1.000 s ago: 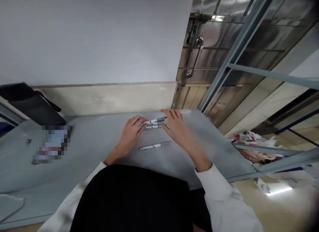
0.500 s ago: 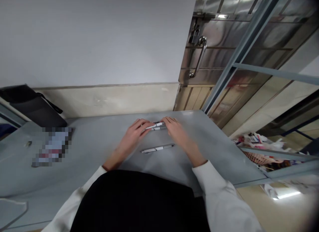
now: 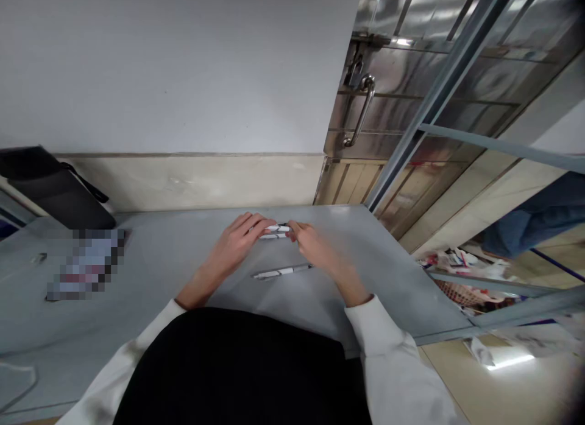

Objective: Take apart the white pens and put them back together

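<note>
My left hand [image 3: 233,245] and my right hand [image 3: 313,247] meet over a small bunch of white pens [image 3: 275,231] near the far edge of the grey table [image 3: 173,273]. Both hands have their fingers curled round the ends of the bunch, the left at its left end, the right at its right end. One more white pen [image 3: 281,271] lies loose on the table just nearer to me, between my wrists.
A black bag [image 3: 55,190] leans against the wall at the far left. A blurred flat item [image 3: 85,263] lies on the table's left. A metal door with a handle [image 3: 361,111] stands at the right, with a metal rack [image 3: 493,291] holding clutter.
My two hands have drawn closer together and their fingers have closed on the bunch of pens. The loose pen has not moved.
</note>
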`<state>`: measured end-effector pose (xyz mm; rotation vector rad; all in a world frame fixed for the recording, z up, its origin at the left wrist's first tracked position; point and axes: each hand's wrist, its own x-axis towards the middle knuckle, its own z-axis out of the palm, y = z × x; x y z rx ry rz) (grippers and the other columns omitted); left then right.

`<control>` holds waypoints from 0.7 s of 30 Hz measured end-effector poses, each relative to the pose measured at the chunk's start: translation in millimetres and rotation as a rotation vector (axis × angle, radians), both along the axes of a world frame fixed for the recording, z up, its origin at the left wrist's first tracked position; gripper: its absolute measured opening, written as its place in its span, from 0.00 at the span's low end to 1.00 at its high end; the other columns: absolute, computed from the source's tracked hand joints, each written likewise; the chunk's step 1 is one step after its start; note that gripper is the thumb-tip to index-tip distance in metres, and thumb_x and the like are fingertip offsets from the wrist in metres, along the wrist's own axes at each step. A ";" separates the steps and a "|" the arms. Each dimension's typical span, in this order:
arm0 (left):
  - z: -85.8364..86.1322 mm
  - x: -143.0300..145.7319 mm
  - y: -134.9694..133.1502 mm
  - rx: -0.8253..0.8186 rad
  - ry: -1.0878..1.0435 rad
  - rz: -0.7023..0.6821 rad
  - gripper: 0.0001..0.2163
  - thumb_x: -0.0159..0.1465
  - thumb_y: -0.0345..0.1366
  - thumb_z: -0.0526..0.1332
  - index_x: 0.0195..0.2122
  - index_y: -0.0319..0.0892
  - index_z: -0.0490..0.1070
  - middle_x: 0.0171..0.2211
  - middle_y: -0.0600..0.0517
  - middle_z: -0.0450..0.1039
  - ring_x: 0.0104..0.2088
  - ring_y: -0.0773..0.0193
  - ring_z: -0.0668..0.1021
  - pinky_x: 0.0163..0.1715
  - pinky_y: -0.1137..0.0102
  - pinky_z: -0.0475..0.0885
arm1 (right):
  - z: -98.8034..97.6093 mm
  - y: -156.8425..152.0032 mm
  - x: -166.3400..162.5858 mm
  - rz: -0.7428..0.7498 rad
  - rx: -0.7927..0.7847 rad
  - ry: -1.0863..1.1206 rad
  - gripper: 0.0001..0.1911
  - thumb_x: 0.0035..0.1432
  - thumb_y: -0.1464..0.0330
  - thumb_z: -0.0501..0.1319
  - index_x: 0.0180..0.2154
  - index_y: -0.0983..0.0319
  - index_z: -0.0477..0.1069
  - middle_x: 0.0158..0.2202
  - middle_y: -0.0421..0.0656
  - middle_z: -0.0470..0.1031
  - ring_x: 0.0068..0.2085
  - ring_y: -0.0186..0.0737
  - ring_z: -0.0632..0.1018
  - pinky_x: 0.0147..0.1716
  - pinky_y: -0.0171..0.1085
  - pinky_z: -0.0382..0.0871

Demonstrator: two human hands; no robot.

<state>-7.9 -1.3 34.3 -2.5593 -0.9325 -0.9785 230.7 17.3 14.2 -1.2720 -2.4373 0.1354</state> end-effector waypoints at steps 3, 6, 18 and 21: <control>0.6 1.6 -1.2 0.040 -0.019 0.033 0.11 0.77 0.34 0.52 0.53 0.41 0.72 0.39 0.47 0.77 0.39 0.57 0.76 0.44 0.62 0.71 | -2.0 0.3 -2.8 -0.010 0.035 0.008 0.18 0.57 0.87 0.52 0.41 0.59 0.64 0.40 0.45 0.79 0.43 0.44 0.78 0.42 0.37 0.65; -2.6 3.9 -1.5 0.013 -0.094 0.034 0.10 0.77 0.34 0.52 0.49 0.41 0.73 0.37 0.48 0.76 0.38 0.58 0.76 0.42 0.64 0.71 | 1.0 -3.3 -5.4 -0.049 0.082 -0.005 0.20 0.54 0.88 0.51 0.40 0.59 0.65 0.40 0.45 0.78 0.43 0.45 0.78 0.42 0.38 0.64; -11.8 7.3 3.3 -0.554 -0.461 0.110 0.16 0.74 0.46 0.55 0.43 0.43 0.78 0.31 0.53 0.76 0.32 0.62 0.76 0.37 0.71 0.68 | 3.4 -4.3 -1.1 -0.068 0.157 0.184 0.08 0.69 0.75 0.56 0.44 0.59 0.72 0.44 0.47 0.79 0.46 0.48 0.77 0.47 0.43 0.67; -18.5 3.9 10.1 -0.685 -0.541 0.065 0.17 0.73 0.48 0.57 0.44 0.43 0.80 0.30 0.53 0.76 0.31 0.63 0.75 0.35 0.72 0.68 | 2.0 -1.1 1.3 -0.032 0.013 0.441 0.08 0.72 0.64 0.57 0.45 0.58 0.74 0.43 0.45 0.80 0.44 0.44 0.79 0.45 0.41 0.69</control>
